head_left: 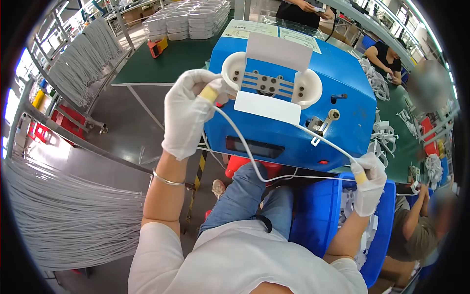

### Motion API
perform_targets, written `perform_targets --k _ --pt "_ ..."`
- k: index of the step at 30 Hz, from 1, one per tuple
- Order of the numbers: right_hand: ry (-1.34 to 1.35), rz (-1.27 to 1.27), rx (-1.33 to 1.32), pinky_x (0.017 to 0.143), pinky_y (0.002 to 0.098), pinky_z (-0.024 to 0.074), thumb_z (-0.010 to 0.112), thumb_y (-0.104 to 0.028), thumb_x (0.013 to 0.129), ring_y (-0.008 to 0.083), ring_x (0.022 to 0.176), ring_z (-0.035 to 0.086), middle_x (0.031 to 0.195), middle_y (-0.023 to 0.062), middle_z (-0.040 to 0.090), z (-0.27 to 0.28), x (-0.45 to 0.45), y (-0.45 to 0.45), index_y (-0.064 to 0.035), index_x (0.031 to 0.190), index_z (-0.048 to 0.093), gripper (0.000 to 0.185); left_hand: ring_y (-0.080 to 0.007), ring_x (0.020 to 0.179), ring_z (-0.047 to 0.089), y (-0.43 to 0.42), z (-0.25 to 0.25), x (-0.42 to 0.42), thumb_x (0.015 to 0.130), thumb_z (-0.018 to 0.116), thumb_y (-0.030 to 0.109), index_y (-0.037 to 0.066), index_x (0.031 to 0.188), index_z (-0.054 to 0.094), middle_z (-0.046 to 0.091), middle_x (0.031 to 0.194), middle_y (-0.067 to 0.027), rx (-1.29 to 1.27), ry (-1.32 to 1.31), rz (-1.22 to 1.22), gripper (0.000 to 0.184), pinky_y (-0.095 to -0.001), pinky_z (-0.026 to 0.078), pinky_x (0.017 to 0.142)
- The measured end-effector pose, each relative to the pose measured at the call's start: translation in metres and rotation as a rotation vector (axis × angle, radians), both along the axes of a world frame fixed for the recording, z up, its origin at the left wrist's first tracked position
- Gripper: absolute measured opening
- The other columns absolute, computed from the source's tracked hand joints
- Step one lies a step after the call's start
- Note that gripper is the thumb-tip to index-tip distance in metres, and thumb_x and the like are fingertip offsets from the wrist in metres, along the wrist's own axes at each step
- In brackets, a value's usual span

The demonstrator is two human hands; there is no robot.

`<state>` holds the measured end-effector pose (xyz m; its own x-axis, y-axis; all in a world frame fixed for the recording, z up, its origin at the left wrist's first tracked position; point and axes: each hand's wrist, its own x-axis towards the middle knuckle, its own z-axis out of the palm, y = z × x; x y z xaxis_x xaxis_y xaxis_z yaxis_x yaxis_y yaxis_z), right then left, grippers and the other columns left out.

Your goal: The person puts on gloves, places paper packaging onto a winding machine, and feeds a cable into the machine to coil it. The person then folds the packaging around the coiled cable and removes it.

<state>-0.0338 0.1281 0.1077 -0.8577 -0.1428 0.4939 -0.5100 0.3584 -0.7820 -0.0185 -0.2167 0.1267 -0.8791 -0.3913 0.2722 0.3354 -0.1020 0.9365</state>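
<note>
My left hand point(188, 110), in a white glove with a yellow finger cover, is closed at the left white cup of a winding head point(268, 83). A white cable point(241, 134) comes out from under its thumb, sags in a loop and runs right toward my right hand. My right hand point(369, 183), gloved the same way, is closed around the cable. Another stretch of cable goes from it up to the winding head's white lower plate point(267, 108). The head sits on a blue machine point(289, 134). My left fingertips are partly hidden behind the thumb and cup.
Bundles of grey cable point(78, 210) hang at my left. A blue bin point(318, 210) with white pieces stands by my right arm. Clear plastic trays point(188, 22) are stacked on the green table point(171, 63). Other people work behind and to the right.
</note>
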Motion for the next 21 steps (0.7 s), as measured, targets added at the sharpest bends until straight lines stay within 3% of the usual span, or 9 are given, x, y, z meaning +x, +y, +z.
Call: perform_targets --k 7,10,13,17,18,20,21 --pt "-0.049 -0.014 -0.062 0.059 0.0194 0.0314 0.066 0.003 0.079 0.0061 0.066 0.044 0.072 -0.0008 0.050 -0.001 -0.011 0.000 0.0006 0.080 0.065 0.002 -0.0007 0.057 0.049 0.006 -0.009 -0.012 0.089 0.062 0.010 0.000 0.093 0.059 0.063 0.074 -0.0048 0.065 0.057 0.093 0.011 -0.0135 0.032 0.045" --pt "-0.079 0.021 -0.095 0.060 0.0195 0.0322 0.066 0.002 0.079 0.0064 0.066 0.044 0.072 -0.0004 0.052 0.001 -0.015 0.004 0.0013 0.081 0.065 0.002 -0.0031 0.062 0.054 0.014 -0.006 -0.006 0.089 0.062 0.007 0.000 0.094 0.058 0.064 0.077 -0.0056 -0.031 -0.005 0.147 0.010 -0.0149 0.039 0.049" --pt "-0.087 0.003 -0.043 0.060 0.0195 0.0333 0.065 0.001 0.080 0.0059 0.067 0.046 0.073 0.0004 0.054 0.010 -0.019 0.007 0.0023 0.081 0.065 0.002 -0.0091 0.075 0.061 0.020 -0.013 -0.003 0.088 0.063 0.004 -0.001 0.096 0.057 0.064 0.083 -0.0054 -0.191 0.106 0.232 0.012 -0.0222 0.049 0.069" --pt "-0.095 -0.085 0.010 0.060 0.0201 0.0349 0.061 -0.003 0.081 0.0050 0.067 0.047 0.075 -0.0002 0.058 0.042 -0.036 0.027 0.0017 0.081 0.065 0.006 -0.0075 0.074 0.059 0.024 -0.023 -0.008 0.088 0.064 0.005 0.000 0.095 0.056 0.062 0.083 -0.0030 -0.304 0.202 0.354 0.012 -0.0217 0.048 0.067" --pt "-0.085 -0.205 0.086 0.059 0.0200 0.0348 0.061 -0.005 0.082 0.0049 0.066 0.046 0.073 -0.0011 0.057 0.050 -0.043 0.032 0.0015 0.081 0.065 0.007 -0.0070 0.074 0.058 0.023 -0.025 -0.008 0.088 0.063 0.005 0.000 0.096 0.055 0.062 0.082 -0.0024 -0.339 0.168 0.376 0.012 -0.0215 0.048 0.068" --pt "0.042 -0.167 0.146 0.057 0.0198 0.0336 0.061 -0.011 0.084 0.0047 0.064 0.045 0.073 -0.0017 0.055 0.059 -0.070 0.043 0.0006 0.085 0.065 0.012 -0.0063 0.075 0.056 0.025 -0.026 -0.009 0.089 0.062 0.005 0.001 0.098 0.055 0.061 0.082 -0.0018 -0.256 0.199 0.313 0.012 -0.0208 0.047 0.069" --pt "-0.048 -0.209 0.148 0.058 0.0200 0.0350 0.063 -0.013 0.084 0.0048 0.066 0.047 0.073 -0.0011 0.056 0.070 -0.076 0.038 0.0005 0.087 0.066 0.014 -0.0057 0.075 0.055 0.025 -0.029 -0.011 0.091 0.060 0.006 0.001 0.100 0.055 0.061 0.083 -0.0021 -0.289 0.202 0.340 0.012 -0.0201 0.046 0.069"
